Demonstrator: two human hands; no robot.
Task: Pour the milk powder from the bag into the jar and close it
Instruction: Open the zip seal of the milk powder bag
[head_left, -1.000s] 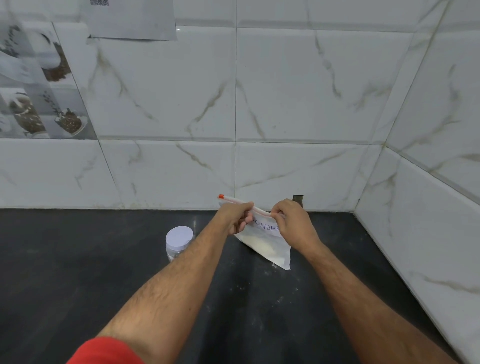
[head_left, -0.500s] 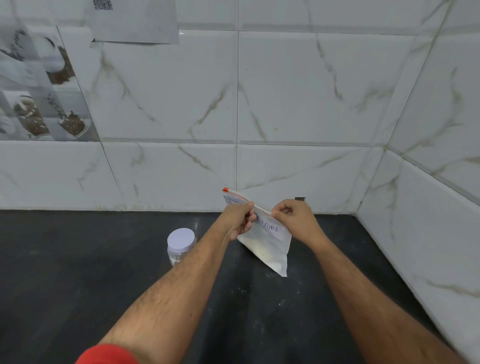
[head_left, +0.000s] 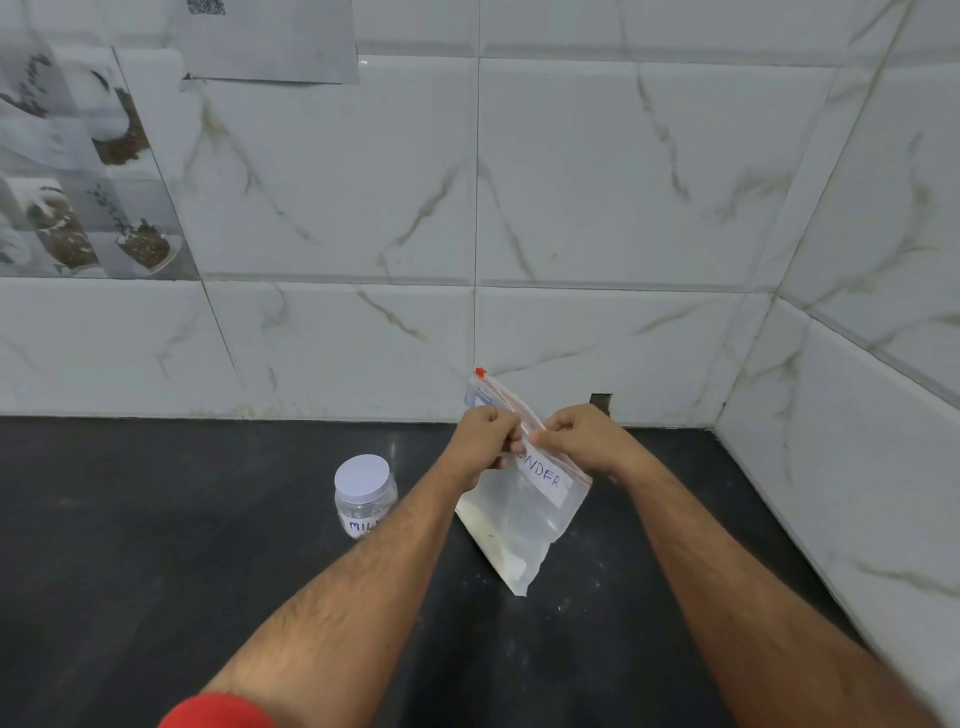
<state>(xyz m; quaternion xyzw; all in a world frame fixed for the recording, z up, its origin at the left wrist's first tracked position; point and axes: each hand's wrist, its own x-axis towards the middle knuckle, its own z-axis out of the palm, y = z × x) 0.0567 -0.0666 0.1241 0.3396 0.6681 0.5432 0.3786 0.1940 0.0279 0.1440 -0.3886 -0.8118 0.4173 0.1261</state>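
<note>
My red sleeve (head_left: 218, 712) sits at the bottom edge of the frame. The dark bench (head_left: 156, 571) has bare surface at lower left and lower right. At centre, the bag (head_left: 519, 530) hangs tilted, its lower corner at or just above the bench; I cannot tell which. Its white label reads "NDER"; the first letters are hidden. Left grip (head_left: 480, 441) and right grip (head_left: 582, 441) each pinch the zip edge, fingers curled, knuckles close together. An orange slider tab (head_left: 480, 372) tops the bag's far end. The jar (head_left: 365, 493) stands left of my left forearm, white lid on, label reading "MIL". Beyond, marble-patterned wall tiles (head_left: 597, 182) meet in a corner at right.
</note>
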